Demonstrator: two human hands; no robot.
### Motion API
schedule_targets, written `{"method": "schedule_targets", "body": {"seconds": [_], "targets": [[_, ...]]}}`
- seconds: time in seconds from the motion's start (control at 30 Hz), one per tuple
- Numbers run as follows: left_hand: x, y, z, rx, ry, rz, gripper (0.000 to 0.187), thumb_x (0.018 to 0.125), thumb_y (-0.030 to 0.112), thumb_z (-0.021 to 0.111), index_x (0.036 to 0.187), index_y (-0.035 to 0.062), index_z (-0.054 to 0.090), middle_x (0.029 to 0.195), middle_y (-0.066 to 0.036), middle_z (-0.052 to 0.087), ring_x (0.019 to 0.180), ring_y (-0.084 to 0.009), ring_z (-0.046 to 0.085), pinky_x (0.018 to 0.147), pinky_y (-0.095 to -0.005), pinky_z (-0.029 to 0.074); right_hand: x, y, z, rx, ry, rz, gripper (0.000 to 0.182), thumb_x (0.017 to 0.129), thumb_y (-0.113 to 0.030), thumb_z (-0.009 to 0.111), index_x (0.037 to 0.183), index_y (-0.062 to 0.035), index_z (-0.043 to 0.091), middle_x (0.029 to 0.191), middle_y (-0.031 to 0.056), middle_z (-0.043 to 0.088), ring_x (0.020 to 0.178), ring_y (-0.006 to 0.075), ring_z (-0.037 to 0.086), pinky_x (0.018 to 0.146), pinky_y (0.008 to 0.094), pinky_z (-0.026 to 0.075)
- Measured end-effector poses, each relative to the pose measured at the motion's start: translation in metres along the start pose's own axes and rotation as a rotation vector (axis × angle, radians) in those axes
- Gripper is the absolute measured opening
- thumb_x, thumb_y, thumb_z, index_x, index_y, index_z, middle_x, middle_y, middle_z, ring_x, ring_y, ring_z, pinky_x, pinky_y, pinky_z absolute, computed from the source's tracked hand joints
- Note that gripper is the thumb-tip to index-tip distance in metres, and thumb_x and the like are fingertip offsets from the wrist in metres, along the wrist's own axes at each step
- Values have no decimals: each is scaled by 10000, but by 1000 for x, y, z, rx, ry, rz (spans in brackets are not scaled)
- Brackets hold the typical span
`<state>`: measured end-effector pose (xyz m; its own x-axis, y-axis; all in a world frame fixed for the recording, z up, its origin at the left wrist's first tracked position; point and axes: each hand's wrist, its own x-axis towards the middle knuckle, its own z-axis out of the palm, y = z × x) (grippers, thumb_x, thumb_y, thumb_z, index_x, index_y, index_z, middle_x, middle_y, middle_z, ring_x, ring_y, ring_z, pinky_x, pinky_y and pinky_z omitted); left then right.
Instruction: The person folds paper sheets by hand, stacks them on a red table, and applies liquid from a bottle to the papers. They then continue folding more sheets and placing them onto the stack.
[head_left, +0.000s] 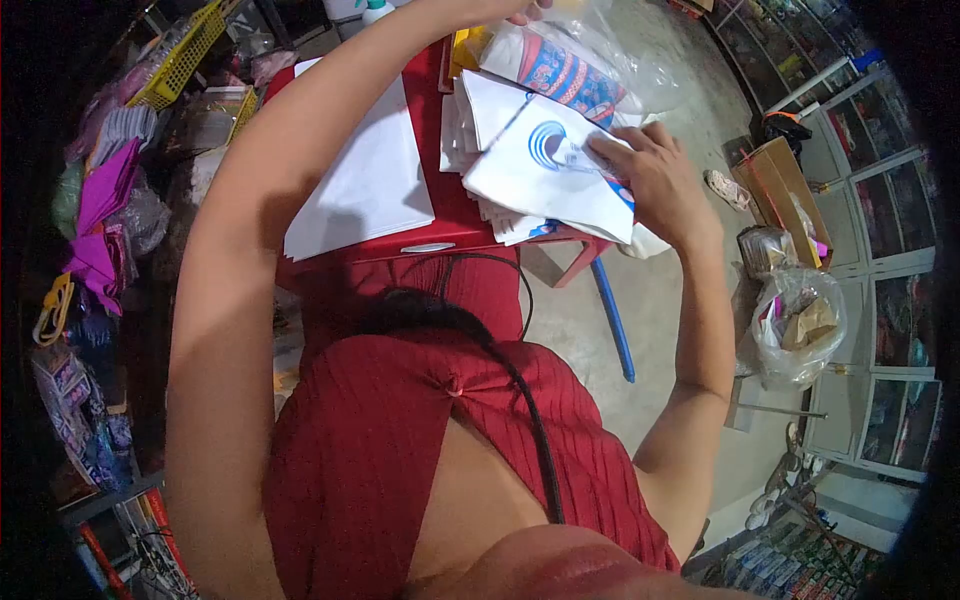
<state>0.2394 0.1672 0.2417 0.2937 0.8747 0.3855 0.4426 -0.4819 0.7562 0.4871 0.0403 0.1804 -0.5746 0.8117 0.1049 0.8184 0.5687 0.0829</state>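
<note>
My right hand (655, 180) lies on the right side of a white paper piece with a blue ring print (545, 150), its fingers spread and touching the surface. That piece rests on top of a stack of folded white papers (510, 222) at the right edge of a red table (450, 215). My left hand (525, 10) reaches over the table to the top edge of the view, near a clear plastic bag (590, 25). Most of its fingers are cut off there. Beneath my left forearm is a pile of plain white sheets (375, 190).
Behind the stack lies a blue and red patterned package (570, 75). Left are a yellow basket (185, 60) and purple packets (105, 185). A blue stick (612, 320) slants below the table's right corner. Right stand a cardboard box (785, 195), a clear bag (800, 330) and glass cabinets (905, 300).
</note>
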Motion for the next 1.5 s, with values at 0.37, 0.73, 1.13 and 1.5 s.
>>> {"method": "schedule_targets", "body": {"seconds": [0.37, 0.73, 1.13, 1.5], "targets": [[0, 12, -3, 1, 35, -77, 228, 1024, 260, 432, 1022, 32, 453, 806, -86, 604, 659, -159, 605, 554, -290, 527, -3, 4, 25, 404, 17, -105, 611, 856, -68, 571, 1434, -232, 463, 1444, 158, 471, 1257, 380, 510, 1029, 408, 451], [9, 14, -1, 5, 67, -47, 210, 1019, 245, 442, 1008, 36, 450, 810, -90, 598, 658, -157, 594, 548, -297, 522, 19, -11, 20, 119, -11, 67, 614, 852, -164, 625, 1432, -253, 440, 963, 194, 686, 859, 406, 656, 743, 489, 503], [6, 11, -5, -37, 40, -28, 197, 1015, 227, 441, 989, 32, 444, 796, -88, 595, 642, -154, 590, 548, -289, 517, 56, -30, 53, -32, 333, -33, 714, 799, -719, 554, 1007, -40, 624, 976, 151, 599, 911, 323, 609, 674, 441, 530], [-75, -15, -53, 327, -396, 151, 243, 987, 264, 523, 1027, 33, 587, 879, -83, 644, 852, -151, 614, 740, -286, 502, 45, -31, 58, -12, 450, -172, 605, 793, -636, 609, 1001, -68, 603, 892, 103, 570, 836, 293, 577, 714, 427, 476]]}}
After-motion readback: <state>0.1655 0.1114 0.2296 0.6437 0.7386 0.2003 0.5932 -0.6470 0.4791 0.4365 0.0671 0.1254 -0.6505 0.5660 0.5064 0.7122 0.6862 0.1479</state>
